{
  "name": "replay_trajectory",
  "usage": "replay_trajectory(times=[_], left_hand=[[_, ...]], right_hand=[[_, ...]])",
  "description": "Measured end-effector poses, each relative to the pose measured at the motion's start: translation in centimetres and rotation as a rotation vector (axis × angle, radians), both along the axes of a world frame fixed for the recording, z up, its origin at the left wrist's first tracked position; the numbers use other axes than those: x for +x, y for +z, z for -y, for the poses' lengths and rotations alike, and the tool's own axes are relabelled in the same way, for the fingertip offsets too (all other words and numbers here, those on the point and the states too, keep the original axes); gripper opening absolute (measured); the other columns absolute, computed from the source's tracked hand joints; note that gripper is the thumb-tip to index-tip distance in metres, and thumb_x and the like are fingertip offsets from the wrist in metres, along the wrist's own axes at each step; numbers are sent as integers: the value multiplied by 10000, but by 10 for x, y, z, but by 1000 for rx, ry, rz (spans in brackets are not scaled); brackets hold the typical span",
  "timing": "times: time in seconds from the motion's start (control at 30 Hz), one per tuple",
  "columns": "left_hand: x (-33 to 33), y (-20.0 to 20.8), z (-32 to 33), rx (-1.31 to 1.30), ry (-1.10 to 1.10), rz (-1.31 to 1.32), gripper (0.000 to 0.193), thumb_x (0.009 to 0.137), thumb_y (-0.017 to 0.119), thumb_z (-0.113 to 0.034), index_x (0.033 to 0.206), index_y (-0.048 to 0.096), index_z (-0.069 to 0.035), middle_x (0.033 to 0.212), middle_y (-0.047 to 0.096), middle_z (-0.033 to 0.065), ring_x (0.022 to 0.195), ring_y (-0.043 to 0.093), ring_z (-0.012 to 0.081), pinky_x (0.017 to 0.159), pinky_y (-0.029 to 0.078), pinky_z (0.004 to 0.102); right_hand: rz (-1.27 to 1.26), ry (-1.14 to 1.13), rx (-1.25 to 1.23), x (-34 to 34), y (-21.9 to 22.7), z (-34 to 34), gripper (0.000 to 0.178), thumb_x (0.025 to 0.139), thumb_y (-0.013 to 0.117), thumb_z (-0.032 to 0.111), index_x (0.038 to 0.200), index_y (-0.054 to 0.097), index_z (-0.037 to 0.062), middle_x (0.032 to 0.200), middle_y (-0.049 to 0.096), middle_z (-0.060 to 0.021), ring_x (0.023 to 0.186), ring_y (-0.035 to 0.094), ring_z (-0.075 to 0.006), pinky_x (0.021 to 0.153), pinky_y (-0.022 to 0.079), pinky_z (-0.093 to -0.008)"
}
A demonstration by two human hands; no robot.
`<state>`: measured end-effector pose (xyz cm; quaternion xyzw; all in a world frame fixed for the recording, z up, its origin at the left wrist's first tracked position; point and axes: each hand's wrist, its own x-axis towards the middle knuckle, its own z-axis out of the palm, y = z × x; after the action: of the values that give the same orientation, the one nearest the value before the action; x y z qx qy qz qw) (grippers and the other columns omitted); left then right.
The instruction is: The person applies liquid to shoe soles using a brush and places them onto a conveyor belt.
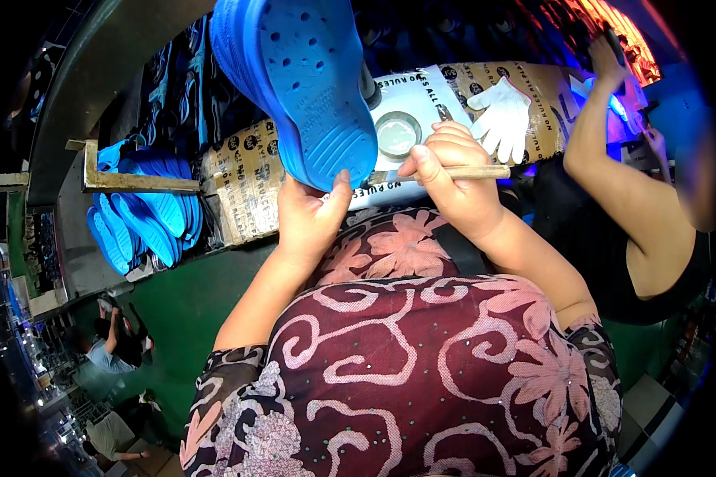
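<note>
Upright in front of me stands a blue foam clog (318, 95) with round holes toward its upper end and ridges near the heel. My left hand (314, 215) grips it by the heel, thumb on the face and fingers behind. My right hand (457, 179) is closed round a wooden-handled brush (485, 172), held level with its tip close to the clog's heel; the bristles are hard to make out. Just beyond that hand, a round glass dish (398, 134) with pale, cloudy contents rests on a white sheet (422, 87).
A white glove (503, 119) lies on the taped cardboard (243, 183) covering the bench. Several blue clogs (147, 207) are piled at left beside a metal bracket (139, 183). At right a co-worker's bare arm (620, 183) reaches forward. Dark shoe parts fill the far side.
</note>
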<state>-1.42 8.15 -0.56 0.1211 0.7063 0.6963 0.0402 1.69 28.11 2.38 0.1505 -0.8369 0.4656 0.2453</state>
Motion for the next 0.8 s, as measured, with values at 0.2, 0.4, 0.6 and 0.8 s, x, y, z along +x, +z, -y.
replay_trajectory(times=[0.2, 0.4, 0.6, 0.8], left_hand=[[0, 2, 1, -48, 12, -41, 313, 814, 619, -27, 1102, 518, 43, 990, 640, 125, 888, 609, 158, 814, 474, 289], [2, -1, -1, -26, 18, -80, 294, 804, 621, -16, 1080, 534, 41, 976, 646, 117, 874, 616, 161, 799, 477, 285], [1, -5, 0, 9, 47, -110, 289, 790, 636, -13, 1060, 545, 37, 960, 652, 119, 856, 621, 156, 778, 481, 282], [1, -11, -1, -62, 80, -193, 254, 774, 642, -3, 1015, 568, 31, 906, 659, 119, 815, 626, 156, 749, 482, 287]], right_hand=[[41, -56, 38, 4, 4, -8, 330, 918, 496, 186, 658, 652, 57, 552, 552, -20, 602, 530, -195, 866, 399, -378], [-129, 50, 80, -3, 0, -1, 257, 849, 592, 158, 619, 645, 55, 561, 573, -56, 567, 518, -225, 657, 380, -330], [-113, -16, 59, 1, 4, -7, 276, 855, 581, 163, 605, 635, 58, 545, 555, -55, 568, 516, -233, 650, 373, -332], [-162, 96, 118, 1, 8, 1, 161, 797, 652, 170, 673, 646, 67, 616, 574, -54, 580, 527, -233, 761, 428, -378]])
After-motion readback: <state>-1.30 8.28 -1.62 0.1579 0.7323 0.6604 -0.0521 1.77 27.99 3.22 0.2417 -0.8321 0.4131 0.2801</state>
